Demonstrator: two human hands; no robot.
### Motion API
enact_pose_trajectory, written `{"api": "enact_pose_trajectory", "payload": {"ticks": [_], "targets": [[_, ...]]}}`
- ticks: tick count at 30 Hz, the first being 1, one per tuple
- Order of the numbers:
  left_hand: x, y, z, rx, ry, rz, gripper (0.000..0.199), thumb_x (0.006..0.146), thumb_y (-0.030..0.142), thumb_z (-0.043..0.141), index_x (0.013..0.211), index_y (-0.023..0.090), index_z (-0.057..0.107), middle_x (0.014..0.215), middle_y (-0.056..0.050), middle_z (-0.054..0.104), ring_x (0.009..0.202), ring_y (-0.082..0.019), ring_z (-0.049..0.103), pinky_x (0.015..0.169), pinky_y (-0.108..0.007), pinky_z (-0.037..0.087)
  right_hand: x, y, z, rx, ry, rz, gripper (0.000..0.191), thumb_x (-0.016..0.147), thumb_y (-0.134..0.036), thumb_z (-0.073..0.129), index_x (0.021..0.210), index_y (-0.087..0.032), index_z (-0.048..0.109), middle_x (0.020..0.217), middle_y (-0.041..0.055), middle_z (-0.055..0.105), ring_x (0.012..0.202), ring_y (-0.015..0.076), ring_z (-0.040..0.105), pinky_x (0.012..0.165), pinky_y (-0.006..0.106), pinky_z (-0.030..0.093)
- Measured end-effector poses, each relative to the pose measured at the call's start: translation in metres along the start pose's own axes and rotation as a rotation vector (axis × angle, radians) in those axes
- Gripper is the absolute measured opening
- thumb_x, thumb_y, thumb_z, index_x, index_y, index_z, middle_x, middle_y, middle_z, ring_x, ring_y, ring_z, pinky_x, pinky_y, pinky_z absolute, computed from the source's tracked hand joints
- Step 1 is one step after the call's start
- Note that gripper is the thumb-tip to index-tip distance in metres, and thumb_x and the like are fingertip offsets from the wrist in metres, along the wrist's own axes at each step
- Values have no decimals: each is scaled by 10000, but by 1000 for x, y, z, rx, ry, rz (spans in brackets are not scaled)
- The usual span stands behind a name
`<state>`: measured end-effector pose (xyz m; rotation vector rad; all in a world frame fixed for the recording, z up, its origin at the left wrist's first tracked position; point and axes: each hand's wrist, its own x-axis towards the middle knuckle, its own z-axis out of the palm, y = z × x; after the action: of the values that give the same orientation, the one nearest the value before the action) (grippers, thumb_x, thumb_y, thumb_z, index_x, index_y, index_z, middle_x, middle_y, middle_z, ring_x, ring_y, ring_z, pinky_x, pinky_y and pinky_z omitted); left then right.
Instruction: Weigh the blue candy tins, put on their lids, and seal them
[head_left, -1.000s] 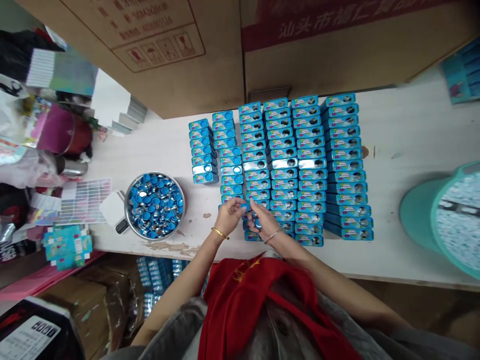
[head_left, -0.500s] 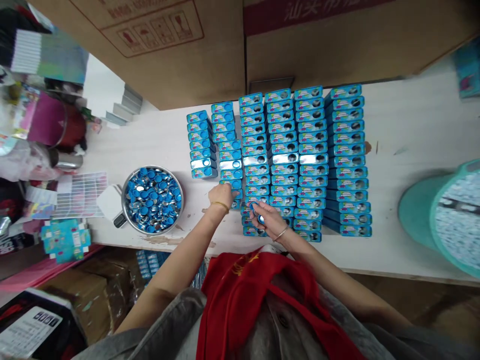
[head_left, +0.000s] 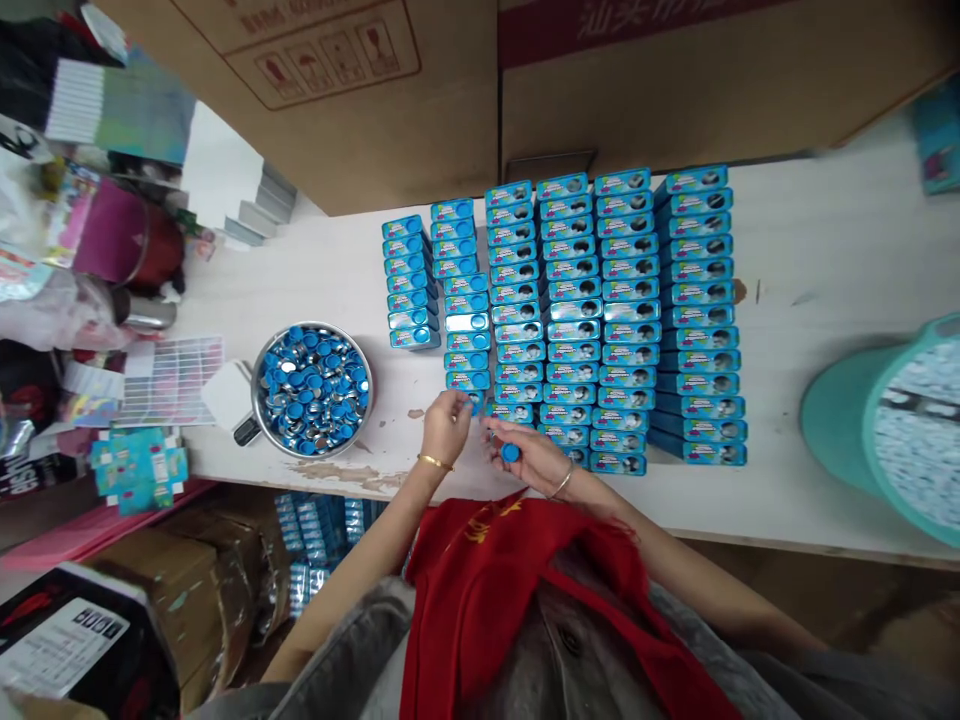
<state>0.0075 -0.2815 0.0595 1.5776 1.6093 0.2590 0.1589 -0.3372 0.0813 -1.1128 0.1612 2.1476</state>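
My left hand (head_left: pixel 445 430) has its fingers pinched at the near end of a short column of blue tins (head_left: pixel 469 360), by the nearest tin's top; anything between the fingertips is too small to tell. Just to its right, my right hand (head_left: pixel 534 462) is palm up with curled fingers, holding a round blue cap (head_left: pixel 511 453). Blue caps fill the tins' round openings in the two left columns. In the columns farther right, tins (head_left: pixel 624 333) have dark, uncapped holes. A metal pan (head_left: pixel 369 402) full of blue-and-silver caps stands left of my hands.
Large cardboard boxes (head_left: pixel 405 130) line the back of the white table (head_left: pixel 772 400). At right stands a green bucket (head_left: pixel 840 410) of pale patterned material. Printed sheets (head_left: pixel 169 380), a flattened blue carton (head_left: pixel 139 470) and clutter lie at left. More tins (head_left: pixel 307 530) sit below the table edge.
My left hand has moved slightly toward me along the column, uncovering a capped tin. My right hand has turned more palm up, and the blue cap in it shows more plainly.
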Motion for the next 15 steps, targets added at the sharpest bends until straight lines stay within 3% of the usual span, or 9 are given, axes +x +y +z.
{"api": "enact_pose_trajectory", "payload": {"ticks": [2,4,7,10,15], "targets": [[14,4,-2,174,1,-126,49,795,231,594,828,194,595,739,-12,630,721,-154,590,684,-259,440,-4,-2,-3,-45,-10,-5,314,653,-308,785,891,-166,638,780,17,643,663,130,645,516,209,459],[26,11,-5,372,-84,-227,101,788,298,622,831,207,610,768,-32,659,787,-200,624,704,-290,442,-5,-3,-8,-110,11,-19,336,627,-356,814,836,-163,634,752,10,636,644,122,645,498,197,455],[42,21,-7,590,-233,-303,217,793,414,621,840,203,647,912,-99,694,917,-270,641,742,-334,456,-2,-2,-14,-241,92,-58,389,625,-471,795,738,-167,581,634,-18,603,451,69,533,364,171,325],[52,25,-10,702,-312,-326,351,788,522,603,876,191,678,1013,-143,689,977,-300,637,766,-349,467,5,2,-14,-342,225,-100,464,621,-571,757,633,-190,492,463,-66,484,326,41,348,311,180,170],[39,22,-12,659,-251,-251,317,825,482,577,848,180,672,915,-135,690,929,-287,644,761,-351,463,12,5,-6,-342,392,-161,488,642,-666,678,596,-206,521,391,-80,353,330,57,256,329,223,157]]}}
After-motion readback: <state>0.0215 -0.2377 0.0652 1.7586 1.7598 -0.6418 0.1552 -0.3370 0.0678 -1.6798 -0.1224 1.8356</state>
